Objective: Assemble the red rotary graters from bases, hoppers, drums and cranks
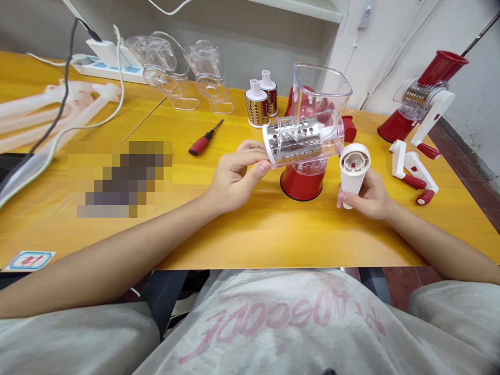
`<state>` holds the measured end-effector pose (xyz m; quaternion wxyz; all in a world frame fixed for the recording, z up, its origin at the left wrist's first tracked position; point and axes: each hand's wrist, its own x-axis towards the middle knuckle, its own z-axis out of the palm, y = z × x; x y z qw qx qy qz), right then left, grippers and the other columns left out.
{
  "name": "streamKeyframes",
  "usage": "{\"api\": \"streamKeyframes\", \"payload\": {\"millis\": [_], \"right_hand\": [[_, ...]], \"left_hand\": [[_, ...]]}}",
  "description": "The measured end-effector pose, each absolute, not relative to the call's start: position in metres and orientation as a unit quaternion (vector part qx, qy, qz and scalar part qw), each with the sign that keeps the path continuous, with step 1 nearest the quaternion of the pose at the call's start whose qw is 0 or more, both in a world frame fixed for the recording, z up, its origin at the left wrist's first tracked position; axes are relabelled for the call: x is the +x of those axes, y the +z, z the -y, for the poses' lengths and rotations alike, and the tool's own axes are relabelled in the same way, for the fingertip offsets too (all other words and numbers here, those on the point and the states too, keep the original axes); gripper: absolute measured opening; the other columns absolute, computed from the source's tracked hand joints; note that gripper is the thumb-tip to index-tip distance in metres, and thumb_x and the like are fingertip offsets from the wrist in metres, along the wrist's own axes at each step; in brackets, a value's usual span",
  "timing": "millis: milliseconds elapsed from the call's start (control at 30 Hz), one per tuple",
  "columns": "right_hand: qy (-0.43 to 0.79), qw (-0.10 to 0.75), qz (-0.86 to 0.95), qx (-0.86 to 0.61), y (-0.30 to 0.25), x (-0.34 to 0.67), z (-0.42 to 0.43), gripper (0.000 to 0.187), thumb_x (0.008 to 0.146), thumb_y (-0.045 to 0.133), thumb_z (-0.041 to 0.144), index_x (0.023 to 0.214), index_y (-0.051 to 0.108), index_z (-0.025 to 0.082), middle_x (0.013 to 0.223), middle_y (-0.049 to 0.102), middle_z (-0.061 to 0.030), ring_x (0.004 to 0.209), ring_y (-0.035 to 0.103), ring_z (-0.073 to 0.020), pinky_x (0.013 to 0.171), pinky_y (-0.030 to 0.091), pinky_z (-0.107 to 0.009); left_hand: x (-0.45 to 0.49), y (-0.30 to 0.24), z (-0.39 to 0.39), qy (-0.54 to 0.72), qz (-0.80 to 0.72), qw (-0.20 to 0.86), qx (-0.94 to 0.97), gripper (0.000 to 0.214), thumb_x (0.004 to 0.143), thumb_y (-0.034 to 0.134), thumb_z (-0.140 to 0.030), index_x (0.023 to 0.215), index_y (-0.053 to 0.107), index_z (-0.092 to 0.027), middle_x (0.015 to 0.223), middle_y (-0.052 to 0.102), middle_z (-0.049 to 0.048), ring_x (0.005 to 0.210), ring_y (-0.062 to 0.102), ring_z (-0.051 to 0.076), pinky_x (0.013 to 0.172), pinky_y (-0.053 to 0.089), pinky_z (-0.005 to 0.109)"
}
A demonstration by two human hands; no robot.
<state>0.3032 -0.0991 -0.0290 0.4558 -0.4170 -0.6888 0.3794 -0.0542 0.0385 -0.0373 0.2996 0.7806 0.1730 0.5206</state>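
Note:
In front of me a rotary grater with a clear plastic body [322, 91] stands on a red base [302, 182]. A metal grating drum [295, 139] lies sideways in its clear barrel. My left hand [236, 177] is closed at the drum's white rim, thumb and fingers pinching it. To the right of the barrel, my right hand [371, 197] grips a white crank handle [352, 174] upright. The crank's round socket faces me, apart from the grater; its lower end is partly hidden by my fingers.
Behind are two spare drums [257, 107] and clear grater bodies [209, 75]. A red-handled screwdriver [201, 145] lies left of the grater. Two more cranks [406, 166] and an assembled grater [422, 96] are at right. Cables and a power strip [109, 67] occupy the left.

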Motion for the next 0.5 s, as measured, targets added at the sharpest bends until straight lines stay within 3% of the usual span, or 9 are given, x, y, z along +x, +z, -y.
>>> {"api": "streamKeyframes", "payload": {"millis": [200, 333, 500], "right_hand": [[0.371, 0.462, 0.692, -0.413, -0.03, 0.303, 0.098, 0.062, 0.097, 0.111, 0.058, 0.137, 0.07, 0.032, 0.088, 0.085, 0.0005, 0.065, 0.082, -0.0255, 0.06, 0.066, -0.039], [0.376, 0.45, 0.683, -0.436, -0.028, 0.301, 0.099, 0.067, 0.095, 0.111, 0.064, 0.139, 0.071, 0.033, 0.087, 0.084, -0.0001, 0.066, 0.08, -0.0276, 0.062, 0.069, -0.044], [0.375, 0.445, 0.681, -0.445, -0.027, 0.299, 0.099, 0.068, 0.094, 0.11, 0.067, 0.138, 0.07, 0.033, 0.086, 0.081, -0.0002, 0.066, 0.08, -0.0275, 0.062, 0.071, -0.044]], "left_hand": [[-0.052, -0.035, -0.039, 0.529, -0.165, 0.283, 0.783, 0.046, 0.117, 0.081, -0.071, 0.099, 0.095, -0.031, 0.099, 0.094, 0.008, 0.109, 0.085, 0.034, 0.104, 0.07, 0.057], [-0.053, -0.029, -0.036, 0.524, -0.154, 0.279, 0.79, 0.044, 0.121, 0.078, -0.066, 0.102, 0.093, -0.029, 0.106, 0.094, 0.0093, 0.107, 0.085, 0.032, 0.102, 0.069, 0.052], [-0.053, -0.023, -0.032, 0.508, -0.177, 0.282, 0.794, 0.059, 0.121, 0.072, -0.077, 0.101, 0.087, -0.024, 0.101, 0.089, 0.0096, 0.097, 0.082, 0.028, 0.094, 0.066, 0.044]]}}
